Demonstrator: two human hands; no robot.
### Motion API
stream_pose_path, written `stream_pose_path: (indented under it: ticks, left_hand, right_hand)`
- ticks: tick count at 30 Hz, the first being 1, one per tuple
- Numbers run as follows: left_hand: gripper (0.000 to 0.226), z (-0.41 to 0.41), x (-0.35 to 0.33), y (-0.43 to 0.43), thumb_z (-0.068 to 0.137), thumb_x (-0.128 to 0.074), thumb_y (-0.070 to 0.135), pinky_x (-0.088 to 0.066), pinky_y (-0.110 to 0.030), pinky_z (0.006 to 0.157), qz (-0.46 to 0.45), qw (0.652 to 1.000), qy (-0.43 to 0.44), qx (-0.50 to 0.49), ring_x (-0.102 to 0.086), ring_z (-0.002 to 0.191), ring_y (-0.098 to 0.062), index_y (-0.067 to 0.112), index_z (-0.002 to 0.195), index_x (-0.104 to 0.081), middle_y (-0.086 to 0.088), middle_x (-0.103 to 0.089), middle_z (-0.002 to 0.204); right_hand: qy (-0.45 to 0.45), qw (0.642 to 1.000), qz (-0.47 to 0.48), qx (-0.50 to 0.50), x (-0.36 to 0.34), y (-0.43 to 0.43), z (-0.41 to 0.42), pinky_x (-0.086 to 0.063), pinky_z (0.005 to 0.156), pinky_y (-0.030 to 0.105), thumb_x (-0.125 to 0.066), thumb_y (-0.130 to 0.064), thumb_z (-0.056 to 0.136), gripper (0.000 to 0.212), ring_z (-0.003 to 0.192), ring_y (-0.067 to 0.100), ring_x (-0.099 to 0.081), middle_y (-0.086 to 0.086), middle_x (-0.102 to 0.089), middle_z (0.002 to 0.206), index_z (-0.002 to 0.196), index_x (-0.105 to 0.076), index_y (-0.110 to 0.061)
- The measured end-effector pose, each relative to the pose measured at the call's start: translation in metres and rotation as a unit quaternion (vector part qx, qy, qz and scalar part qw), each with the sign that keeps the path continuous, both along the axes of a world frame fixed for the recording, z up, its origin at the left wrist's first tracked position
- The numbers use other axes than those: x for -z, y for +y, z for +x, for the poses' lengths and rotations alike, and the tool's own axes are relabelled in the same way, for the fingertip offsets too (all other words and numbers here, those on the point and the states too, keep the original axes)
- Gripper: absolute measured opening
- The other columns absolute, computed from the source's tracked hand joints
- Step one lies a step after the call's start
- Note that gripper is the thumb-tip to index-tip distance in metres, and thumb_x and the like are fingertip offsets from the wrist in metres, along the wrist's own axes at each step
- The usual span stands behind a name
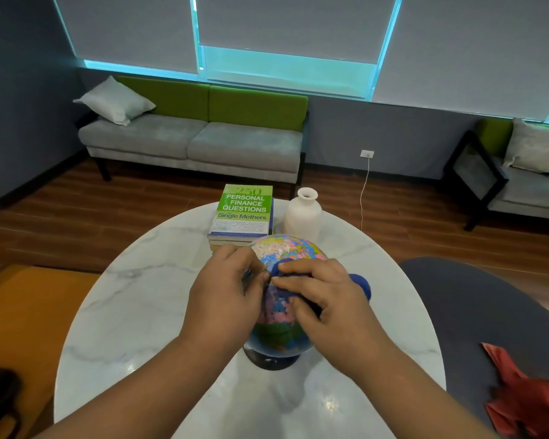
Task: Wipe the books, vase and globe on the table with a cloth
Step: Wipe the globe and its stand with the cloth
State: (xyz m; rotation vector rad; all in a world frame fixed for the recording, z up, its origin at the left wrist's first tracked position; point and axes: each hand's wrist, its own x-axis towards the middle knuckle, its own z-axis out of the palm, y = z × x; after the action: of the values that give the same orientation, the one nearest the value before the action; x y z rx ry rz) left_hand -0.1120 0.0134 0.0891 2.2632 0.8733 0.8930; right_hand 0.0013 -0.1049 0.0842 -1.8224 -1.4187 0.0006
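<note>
A small colourful globe (pixel 284 251) on a dark base stands in the middle of the round marble table (pixel 133 299). My left hand (pixel 225 289) grips the globe's left side with curled fingers. My right hand (pixel 327 293) holds a blue cloth (pixel 360 282) bunched under its fingers and presses it on the globe's top right. Behind the globe lies a stack of books (pixel 243 212) with a green and white cover on top. A white vase (pixel 303 213) stands upright just right of the books.
A grey rounded seat (pixel 476 299) sits to the right of the table with a red cloth (pixel 520 394) on it. A grey and green sofa (pixel 191 134) stands against the far wall. Wooden floor surrounds the table.
</note>
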Motion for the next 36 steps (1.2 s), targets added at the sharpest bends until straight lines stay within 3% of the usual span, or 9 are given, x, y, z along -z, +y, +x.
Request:
stream_pose_path:
  ticks: [5, 8, 15, 18, 21, 23, 28, 34, 36]
  left_hand:
    - [0.016, -0.001, -0.003, -0.002, 0.083, -0.07, 0.02, -0.044, -0.027, 0.067, -0.019, 1.0, 0.001, -0.011, -0.051, 0.081, -0.011, 0.024, 0.075, -0.058, 0.01, -0.054, 0.088]
    - [0.017, -0.001, -0.002, -0.005, 0.084, -0.069, 0.021, -0.042, -0.018, 0.065, -0.015, 1.0, 0.003, -0.006, -0.051, 0.083, -0.009, 0.026, 0.075, -0.056, 0.012, -0.053, 0.089]
    - [0.015, -0.002, 0.001, -0.005, 0.081, -0.071, 0.015, -0.048, -0.031, 0.065, 0.009, 1.0, -0.004, 0.011, -0.055, 0.082, -0.014, 0.022, 0.077, -0.058, 0.008, -0.054, 0.086]
    - [0.019, -0.003, 0.0, -0.003, 0.082, -0.071, 0.018, -0.047, -0.029, 0.065, 0.007, 1.0, -0.002, 0.012, -0.053, 0.08, -0.011, 0.025, 0.075, -0.056, 0.011, -0.053, 0.085]
    - [0.021, -0.003, -0.001, -0.005, 0.084, -0.07, 0.022, -0.045, -0.021, 0.065, 0.001, 1.0, 0.007, 0.012, -0.052, 0.083, -0.009, 0.028, 0.074, -0.052, 0.012, -0.053, 0.087]
    - [0.021, -0.003, 0.0, -0.006, 0.085, -0.069, 0.022, -0.045, -0.02, 0.065, 0.0, 1.0, 0.01, 0.013, -0.052, 0.084, -0.008, 0.028, 0.075, -0.052, 0.012, -0.053, 0.088]
    - [0.014, -0.005, 0.003, -0.003, 0.083, -0.07, 0.017, -0.049, -0.027, 0.064, 0.012, 1.0, 0.0, 0.028, -0.054, 0.081, -0.011, 0.021, 0.077, -0.058, 0.009, -0.053, 0.085]
    - [0.017, -0.005, 0.0, -0.007, 0.084, -0.07, 0.019, -0.05, -0.026, 0.067, 0.006, 1.0, 0.001, 0.03, -0.053, 0.082, -0.01, 0.025, 0.076, -0.055, 0.01, -0.053, 0.087]
    - [0.016, -0.005, 0.001, -0.007, 0.084, -0.07, 0.019, -0.049, -0.025, 0.067, 0.007, 0.999, 0.002, 0.033, -0.053, 0.082, -0.011, 0.024, 0.077, -0.056, 0.01, -0.053, 0.088]
  right_hand:
    - [0.141, 0.979, 0.056, 0.135, 0.003, 0.001, 0.035, -0.042, 0.093, 0.01, -0.06, 0.001, 0.081, 0.036, 0.101, -0.001, -0.059, -0.014, -0.066, 0.104, 0.092, -0.071, -0.032]
    - [0.105, 0.978, 0.013, 0.178, 0.006, -0.002, 0.036, -0.04, 0.094, 0.009, -0.06, -0.001, 0.083, 0.034, 0.101, 0.001, -0.056, -0.017, -0.063, 0.105, 0.096, -0.07, -0.03]
    - [-0.096, 0.994, -0.001, -0.045, 0.001, -0.002, -0.005, -0.031, 0.099, 0.01, -0.049, -0.022, 0.083, 0.031, 0.109, 0.006, -0.046, -0.015, -0.058, 0.118, 0.105, -0.07, -0.026]
    - [-0.033, 0.999, 0.014, 0.011, -0.004, 0.001, 0.016, -0.033, 0.096, 0.007, -0.053, -0.017, 0.08, 0.027, 0.105, 0.002, -0.051, -0.023, -0.061, 0.111, 0.096, -0.073, -0.028]
    - [0.086, 0.99, 0.0, 0.108, -0.01, 0.008, 0.038, -0.042, 0.095, 0.015, -0.058, 0.0, 0.081, 0.034, 0.101, -0.004, -0.055, -0.022, -0.062, 0.103, 0.092, -0.072, -0.029]
    - [0.072, 0.991, -0.014, 0.114, -0.012, 0.009, 0.036, -0.042, 0.096, 0.015, -0.058, -0.001, 0.081, 0.033, 0.101, -0.004, -0.054, -0.021, -0.062, 0.103, 0.094, -0.072, -0.028]
    - [-0.042, 0.998, -0.045, -0.027, -0.014, 0.006, 0.01, -0.031, 0.094, 0.004, -0.055, -0.015, 0.077, 0.028, 0.105, -0.003, -0.047, -0.025, -0.062, 0.108, 0.094, -0.073, -0.029]
    - [0.103, 0.991, -0.013, 0.082, -0.013, 0.014, 0.048, -0.045, 0.096, 0.02, -0.057, 0.002, 0.081, 0.036, 0.101, -0.002, -0.058, -0.019, -0.066, 0.102, 0.092, -0.072, -0.029]
    - [0.095, 0.99, -0.019, 0.099, -0.012, 0.013, 0.047, -0.046, 0.095, 0.021, -0.057, 0.002, 0.081, 0.036, 0.101, -0.003, -0.057, -0.018, -0.065, 0.102, 0.093, -0.071, -0.03]
